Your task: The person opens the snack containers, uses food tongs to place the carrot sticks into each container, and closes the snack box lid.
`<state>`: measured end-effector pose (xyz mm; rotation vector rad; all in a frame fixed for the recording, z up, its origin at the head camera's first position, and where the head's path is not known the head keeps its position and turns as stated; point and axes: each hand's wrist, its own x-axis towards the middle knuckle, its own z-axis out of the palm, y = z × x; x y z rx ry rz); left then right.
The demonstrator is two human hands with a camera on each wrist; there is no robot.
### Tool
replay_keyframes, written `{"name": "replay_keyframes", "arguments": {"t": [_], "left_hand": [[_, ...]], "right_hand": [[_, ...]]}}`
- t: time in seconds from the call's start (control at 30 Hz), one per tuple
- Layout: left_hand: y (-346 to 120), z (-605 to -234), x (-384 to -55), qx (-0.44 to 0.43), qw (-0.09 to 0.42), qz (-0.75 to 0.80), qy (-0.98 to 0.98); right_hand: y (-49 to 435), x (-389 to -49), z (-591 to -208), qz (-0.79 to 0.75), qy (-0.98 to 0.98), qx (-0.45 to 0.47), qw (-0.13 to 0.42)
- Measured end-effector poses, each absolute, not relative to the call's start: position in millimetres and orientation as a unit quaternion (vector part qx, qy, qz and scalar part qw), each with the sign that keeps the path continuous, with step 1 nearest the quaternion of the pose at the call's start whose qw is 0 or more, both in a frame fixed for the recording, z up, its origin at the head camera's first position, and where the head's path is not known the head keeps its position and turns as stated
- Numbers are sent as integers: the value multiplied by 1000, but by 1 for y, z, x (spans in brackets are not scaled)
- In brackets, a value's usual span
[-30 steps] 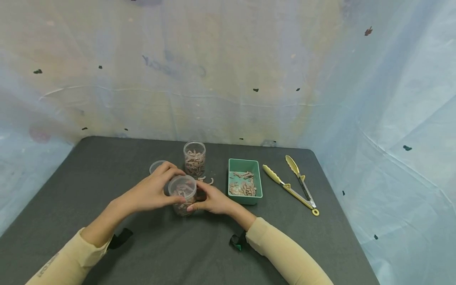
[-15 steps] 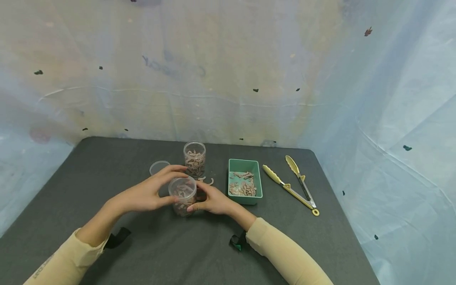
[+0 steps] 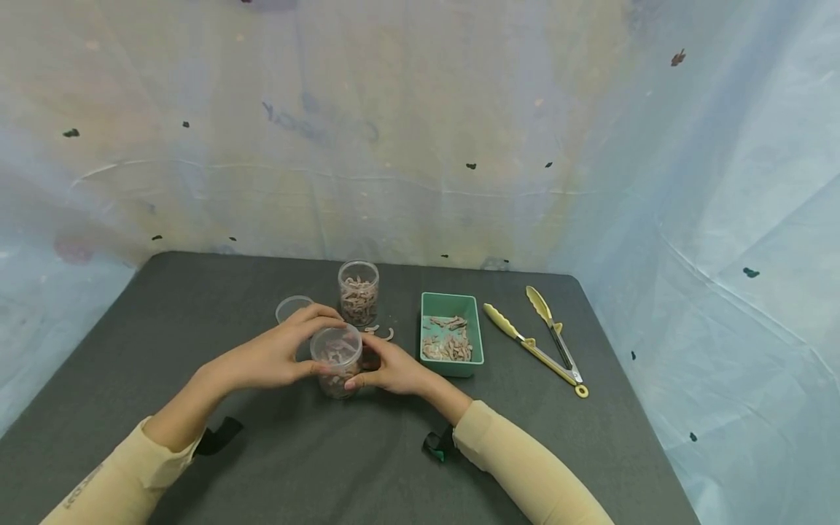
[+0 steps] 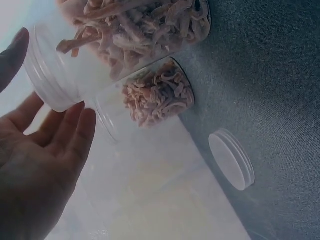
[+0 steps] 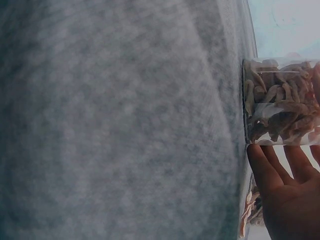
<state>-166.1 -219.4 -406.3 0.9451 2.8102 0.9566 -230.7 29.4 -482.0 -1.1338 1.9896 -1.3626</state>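
A clear plastic jar [image 3: 337, 380] filled with pinkish-brown curled strips stands upright on the dark table. Around its translucent lid [image 4: 47, 75], my left hand [image 3: 275, 354] holds on with the thumb at the near side and fingers at the far side. My right hand [image 3: 394, 368] grips the jar's body lower down from the right, partly hiding it. Just behind stands a second clear jar [image 3: 358, 295] with similar strips. A loose clear lid [image 4: 232, 160] lies on the table, beyond my left hand in the head view.
A green tray [image 3: 451, 370] with more strips stands right of the jars. Yellow-tipped tongs [image 3: 541, 352] lie spread farther right. A few stray strips [image 3: 390, 334] lie behind my right hand. Plastic sheeting [image 3: 420, 146] hangs behind the table.
My left fingers have shifted round the lid's rim, and the left wrist has moved slightly left. The jar and my right hand have stayed in place.
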Motion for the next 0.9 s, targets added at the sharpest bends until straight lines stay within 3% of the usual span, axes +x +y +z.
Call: {"name": "replay_keyframes", "arguments": {"t": [0.2, 0.5, 0.9], "left_hand": [[-221, -404, -166, 310, 26, 315, 897], [-214, -405, -164, 259, -21, 265, 928], [-215, -403, -168, 287, -8, 291, 912]], "right_hand": [[31, -227, -472, -494, 727, -415, 237], [29, -230, -483, -489, 733, -411, 233], [31, -231, -480, -479, 739, -413, 231]]}}
